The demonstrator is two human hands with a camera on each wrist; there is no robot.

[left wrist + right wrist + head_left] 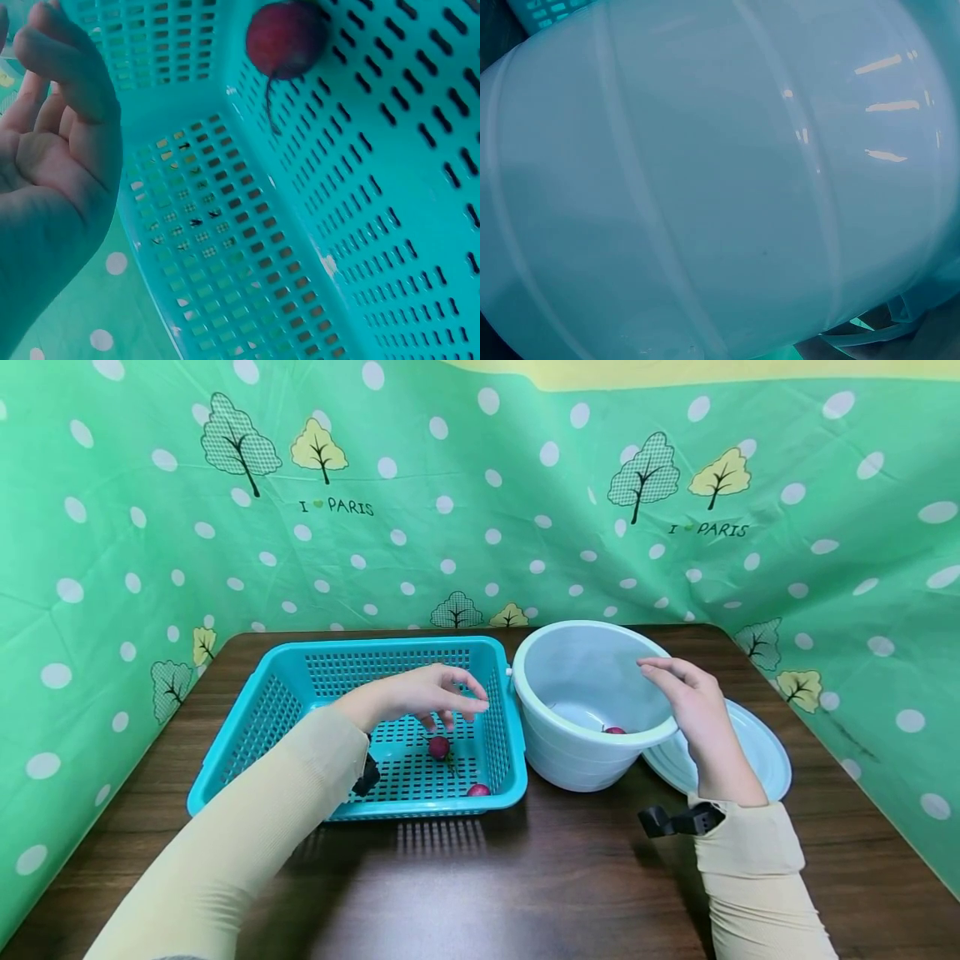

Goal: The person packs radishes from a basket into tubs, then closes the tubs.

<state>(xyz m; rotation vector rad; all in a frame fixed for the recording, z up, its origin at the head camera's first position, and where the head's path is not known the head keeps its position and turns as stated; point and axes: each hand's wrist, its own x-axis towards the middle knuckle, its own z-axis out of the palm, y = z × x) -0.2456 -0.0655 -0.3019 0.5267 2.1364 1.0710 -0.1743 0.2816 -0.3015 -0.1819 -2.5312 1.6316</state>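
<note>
My left hand point(431, 693) hovers over the turquoise plastic basket point(517, 768), its fingers loosely bent with nothing visible between them. Beneath it a red radish point(438, 747) with a thin root lies on the basket floor; the left wrist view shows a radish point(287, 39) too. Another radish point(477, 790) sits in the basket's near right corner. My right hand point(693, 702) is above the right side of a pale blue bucket point(577, 760), fingers pointing left over the opening, and I see nothing in it. Inside the bucket a radish point(614, 730) shows partly. The right wrist view holds only the bucket's outside wall point(705, 180).
A pale blue round lid point(757, 752) lies on the dark wooden table point(465, 893), partly behind the bucket and right forearm. Basket and bucket stand side by side, almost touching. A green dotted cloth point(420, 568) hangs behind the table.
</note>
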